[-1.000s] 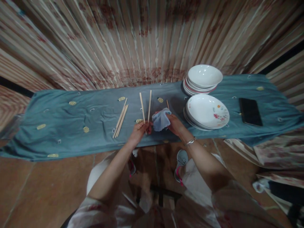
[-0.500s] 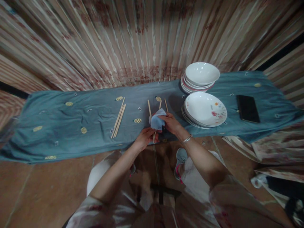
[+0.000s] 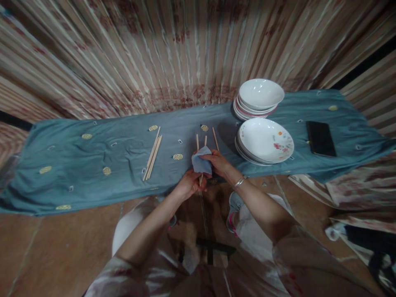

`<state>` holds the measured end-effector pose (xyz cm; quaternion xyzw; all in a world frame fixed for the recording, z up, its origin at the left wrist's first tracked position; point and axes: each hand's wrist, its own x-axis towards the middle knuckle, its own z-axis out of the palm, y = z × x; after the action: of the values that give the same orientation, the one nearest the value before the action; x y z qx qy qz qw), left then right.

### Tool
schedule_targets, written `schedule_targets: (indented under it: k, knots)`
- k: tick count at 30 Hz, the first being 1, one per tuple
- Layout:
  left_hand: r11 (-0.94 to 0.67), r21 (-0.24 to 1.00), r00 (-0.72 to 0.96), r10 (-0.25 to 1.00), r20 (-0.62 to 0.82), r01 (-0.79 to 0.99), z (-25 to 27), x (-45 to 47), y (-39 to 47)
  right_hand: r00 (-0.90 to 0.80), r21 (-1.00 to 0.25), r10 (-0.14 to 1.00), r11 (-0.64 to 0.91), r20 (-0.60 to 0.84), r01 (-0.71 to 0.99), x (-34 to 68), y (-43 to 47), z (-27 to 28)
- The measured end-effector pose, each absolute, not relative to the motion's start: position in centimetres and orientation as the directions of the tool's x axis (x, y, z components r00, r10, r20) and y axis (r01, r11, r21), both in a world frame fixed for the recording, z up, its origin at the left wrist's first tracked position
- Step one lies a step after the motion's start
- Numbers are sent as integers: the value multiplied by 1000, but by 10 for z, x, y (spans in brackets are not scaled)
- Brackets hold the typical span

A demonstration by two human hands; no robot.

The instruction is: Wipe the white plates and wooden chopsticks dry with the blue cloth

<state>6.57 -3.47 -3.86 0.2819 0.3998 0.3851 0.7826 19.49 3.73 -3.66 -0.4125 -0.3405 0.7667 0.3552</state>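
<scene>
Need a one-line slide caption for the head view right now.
Left hand grips two chopsticks while right hand wraps a cloth around them.

Loose chopsticks (image 3: 152, 153) left on table cloth (image 3: 93, 165); held chopsticks (image 3: 201, 142) centre, near edge; plate stack (image 3: 265, 141) right, bowl stack (image 3: 259, 98) behind it; phone (image 3: 321, 138) far right.

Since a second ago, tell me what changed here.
The right hand slid the cloth up the two chopsticks held in the left hand, covering most of them; their spread tips closed up. The loose chopsticks, plates and phone stayed put.
</scene>
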Motion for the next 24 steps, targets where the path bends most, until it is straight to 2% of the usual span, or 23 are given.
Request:
schedule_targets:
  k: [14, 24]
  knots:
    - [579, 749, 456, 788, -413, -322, -41, 74, -44, -135, -850, 938, -347, -320, -395, 205, 62, -43]
    - [487, 785, 165, 872, -460, -382, -41, 75, -39, -88, -866, 963, -269, -256, -421, 213, 73, -45]
